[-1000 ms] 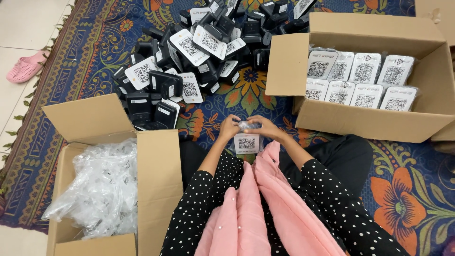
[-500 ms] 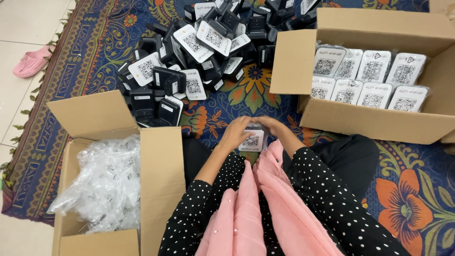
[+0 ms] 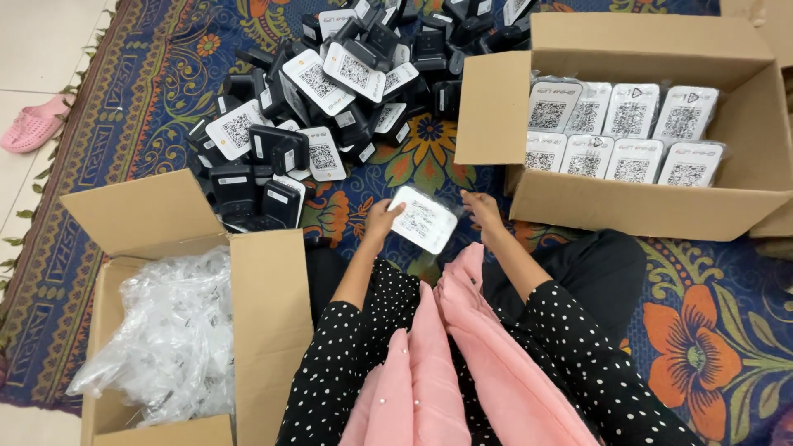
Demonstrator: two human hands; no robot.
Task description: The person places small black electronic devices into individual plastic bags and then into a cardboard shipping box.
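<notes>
— How far along does the packing look?

— Partly done, I judge. The right box [image 3: 636, 211] holds two rows of bagged units [image 3: 628, 136], white faces up, filling its left part; the part to the right of them shows bare cardboard. The pile [image 3: 330, 107] of loose black units, up and to the left of that box, is large, so much seems left.

— And the left box [image 3: 273, 306]?

— It sits well to the lower left of the right box, full of clear bags [image 3: 173, 339]. Plenty of them remain.

— Where is the unit in hand?

— The unit [image 3: 423, 219] is just left of the right box's near corner, above the person's lap, tilted, white face up, with what looks like clear film around it. The left hand [image 3: 380, 221] is clamped on its left edge. The right hand [image 3: 483, 211] is at its right edge, fingers spread; whether they grip it or the film I cannot tell.

— What differs from half a second ago?

— Then both hands were cupped together over the unit, close to the body, and it showed small between them. Now the hands are drawn apart, the unit lies turned and flatter, nearer the right box. The rows in the box and the pile match the earlier frame.
</notes>
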